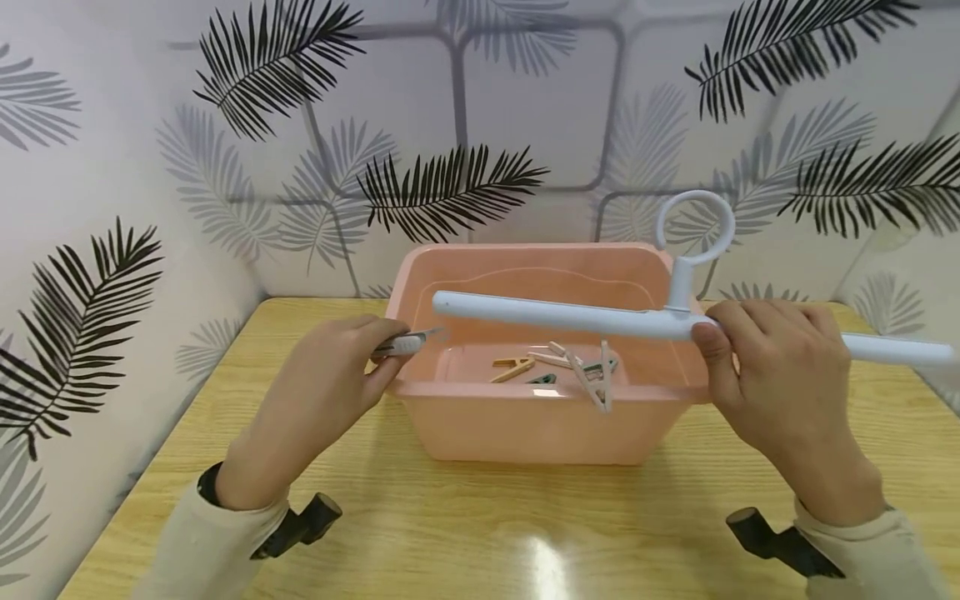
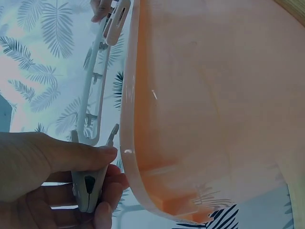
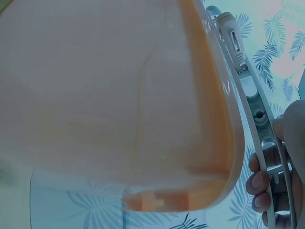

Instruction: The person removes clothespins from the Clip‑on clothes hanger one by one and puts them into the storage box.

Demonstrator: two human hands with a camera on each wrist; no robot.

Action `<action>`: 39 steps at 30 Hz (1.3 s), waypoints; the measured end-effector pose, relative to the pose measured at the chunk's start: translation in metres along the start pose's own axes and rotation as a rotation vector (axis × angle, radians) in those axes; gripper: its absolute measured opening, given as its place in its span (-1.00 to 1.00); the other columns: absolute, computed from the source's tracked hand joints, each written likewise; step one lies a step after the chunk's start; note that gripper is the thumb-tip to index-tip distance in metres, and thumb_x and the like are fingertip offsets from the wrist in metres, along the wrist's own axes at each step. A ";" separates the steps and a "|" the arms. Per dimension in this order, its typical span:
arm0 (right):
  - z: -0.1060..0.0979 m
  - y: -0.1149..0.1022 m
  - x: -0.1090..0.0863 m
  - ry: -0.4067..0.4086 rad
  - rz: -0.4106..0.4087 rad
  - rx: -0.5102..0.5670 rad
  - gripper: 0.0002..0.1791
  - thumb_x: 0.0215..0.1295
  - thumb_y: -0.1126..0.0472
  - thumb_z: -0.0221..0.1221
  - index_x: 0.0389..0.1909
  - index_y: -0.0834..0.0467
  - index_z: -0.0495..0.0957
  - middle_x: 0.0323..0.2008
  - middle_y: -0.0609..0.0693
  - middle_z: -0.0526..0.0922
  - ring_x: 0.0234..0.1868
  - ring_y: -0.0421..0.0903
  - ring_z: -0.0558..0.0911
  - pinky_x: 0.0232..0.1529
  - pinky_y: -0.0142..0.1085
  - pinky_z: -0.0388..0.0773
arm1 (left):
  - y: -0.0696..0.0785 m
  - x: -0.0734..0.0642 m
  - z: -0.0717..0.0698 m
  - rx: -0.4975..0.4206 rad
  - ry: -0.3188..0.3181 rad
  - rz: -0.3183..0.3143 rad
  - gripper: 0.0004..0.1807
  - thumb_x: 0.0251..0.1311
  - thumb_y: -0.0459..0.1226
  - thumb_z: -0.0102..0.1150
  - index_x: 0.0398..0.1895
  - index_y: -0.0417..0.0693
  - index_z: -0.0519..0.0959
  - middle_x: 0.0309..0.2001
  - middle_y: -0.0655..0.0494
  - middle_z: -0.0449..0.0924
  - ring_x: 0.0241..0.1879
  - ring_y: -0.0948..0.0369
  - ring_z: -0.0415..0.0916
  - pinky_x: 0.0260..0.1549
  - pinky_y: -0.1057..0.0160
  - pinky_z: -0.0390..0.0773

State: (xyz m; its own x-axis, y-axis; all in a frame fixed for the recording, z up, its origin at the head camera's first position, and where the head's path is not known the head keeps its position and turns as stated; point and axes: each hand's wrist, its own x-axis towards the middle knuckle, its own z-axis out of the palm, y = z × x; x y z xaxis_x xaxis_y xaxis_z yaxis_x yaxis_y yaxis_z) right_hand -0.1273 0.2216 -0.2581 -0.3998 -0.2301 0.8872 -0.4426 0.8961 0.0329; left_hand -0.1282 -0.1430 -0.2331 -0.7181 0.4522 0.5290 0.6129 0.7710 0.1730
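In the head view my left hand pinches a grey clothespin by the basin's left side, its tip pointing right. The left wrist view shows this clothespin between thumb and fingers. My right hand grips a pale blue hanger by its straight bar, right of the ring hook. The bar's left end is above the basin and apart from the left clothespin. Below the bar, a whitish clothespin overlaps the basin's front rim; whether it is clipped there I cannot tell.
A pink basin stands on the wood-grain table between the hands. Several clothespins lie inside, among them a yellow one and a green one. A leaf-patterned wall covering rises close behind.
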 end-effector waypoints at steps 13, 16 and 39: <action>-0.008 0.015 -0.001 -0.003 0.002 -0.070 -0.30 0.49 -0.21 -0.24 -0.46 0.33 0.51 -0.56 0.26 0.57 -0.50 0.28 0.52 -0.45 0.11 0.27 | -0.003 0.032 -0.004 -0.069 -0.068 0.045 -0.96 0.19 -0.37 0.27 -0.39 -0.18 0.63 -0.50 0.13 0.55 -0.51 0.23 0.43 -0.47 0.23 0.48; -0.009 0.016 0.000 0.000 0.003 -0.071 -0.29 0.49 -0.21 -0.24 -0.46 0.33 0.50 -0.57 0.26 0.55 -0.51 0.29 0.50 -0.45 0.10 0.24 | -0.003 0.036 -0.007 -0.080 -0.077 0.046 -0.96 0.17 -0.39 0.27 -0.38 -0.23 0.64 -0.50 0.10 0.57 -0.52 0.22 0.44 -0.47 0.23 0.48; -0.010 0.014 0.001 -0.040 0.005 -0.061 -0.29 0.49 -0.23 -0.27 -0.47 0.31 0.49 -0.56 0.26 0.56 -0.48 0.27 0.52 -0.43 0.11 0.25 | -0.006 0.066 -0.024 0.026 -0.092 0.055 -0.92 0.14 -0.41 0.27 -0.47 -0.24 0.62 -0.59 0.03 0.52 -0.54 0.11 0.38 -0.50 0.19 0.38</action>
State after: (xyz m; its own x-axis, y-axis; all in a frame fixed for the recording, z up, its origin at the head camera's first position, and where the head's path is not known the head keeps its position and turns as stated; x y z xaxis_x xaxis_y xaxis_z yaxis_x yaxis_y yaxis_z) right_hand -0.1258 0.2380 -0.2521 -0.4340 -0.2392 0.8686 -0.3915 0.9184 0.0574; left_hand -0.1715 -0.1284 -0.1797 -0.7115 0.5323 0.4588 0.6444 0.7545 0.1240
